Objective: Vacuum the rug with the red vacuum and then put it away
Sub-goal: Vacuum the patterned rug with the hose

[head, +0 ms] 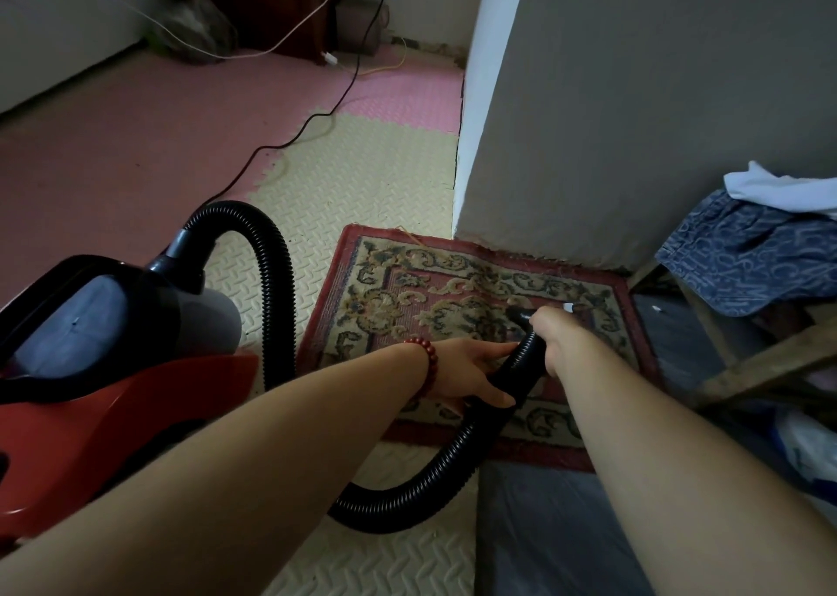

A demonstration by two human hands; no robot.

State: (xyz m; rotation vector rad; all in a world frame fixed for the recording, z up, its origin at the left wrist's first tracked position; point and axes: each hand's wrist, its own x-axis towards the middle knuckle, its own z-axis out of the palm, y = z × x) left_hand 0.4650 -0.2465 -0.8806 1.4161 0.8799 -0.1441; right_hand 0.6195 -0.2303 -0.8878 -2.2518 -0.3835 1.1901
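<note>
Red plastic forms the lower shell of the red vacuum [136,396], with a dark, smoky lid and a grey panel on top. It sits on the floor at the left, just beside the rug [398,296]. A black ribbed hose [277,287] rises from its top, arches over, drops behind the left forearm, loops across the floor in the foreground and comes back up onto the rug. The hose ends in a short black nozzle [521,314] pointing down at the rug's patterned middle.

The left hand [466,369], with a red bead bracelet [428,360] on its wrist, wraps fingers and thumb around the hose. The right hand [557,337] is closed around the hose just ahead of it, right behind the nozzle.

The rug is small, with a worn red border and cream and dark scrollwork. Its far edge runs against the foot of a grey wall corner [589,120], and a few loose threads stray from that edge. Its right side lies close to a wooden frame [770,369] piled with blue patterned cloth [747,255]. Its near edge meets a dark grey sheet [543,527]. Its left edge lies on cream foam tiles [362,178]. Beyond those, pink tiles [136,142] spread toward the far wall, crossed by a black power cord [348,88] and a white cable [290,33].
</note>
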